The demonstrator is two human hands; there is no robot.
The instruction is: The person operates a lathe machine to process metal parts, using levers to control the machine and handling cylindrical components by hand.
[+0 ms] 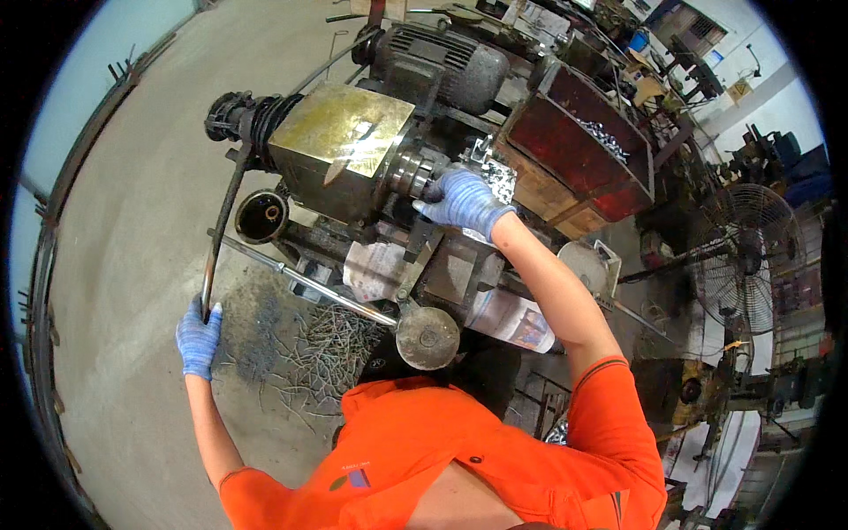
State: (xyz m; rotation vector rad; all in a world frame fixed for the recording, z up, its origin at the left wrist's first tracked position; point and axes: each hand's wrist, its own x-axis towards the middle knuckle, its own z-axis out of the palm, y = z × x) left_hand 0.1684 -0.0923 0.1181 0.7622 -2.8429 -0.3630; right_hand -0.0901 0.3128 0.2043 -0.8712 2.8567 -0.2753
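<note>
My left hand (199, 338), in a blue knit glove, is closed around the lower end of a long dark lever (226, 205) on the left side of a small lathe. My right hand (465, 200), gloved alike, is at the round metal chuck (411, 171) on the right of the headstock (344, 128), which has a yellowish top plate. Its fingers curl at the chuck's face; whatever lies under them is hidden. A shiny metal bar (309, 284) runs from near the lever to a round grey disc (427, 337) close to my body.
Behind the headstock sits a finned motor (442, 66). A red bin (583, 132) with small shiny parts stands at the right. Metal shavings (327, 353) cover the floor at lower left, near a round oily pot (261, 216). A large caged fan (746, 243) stands far right.
</note>
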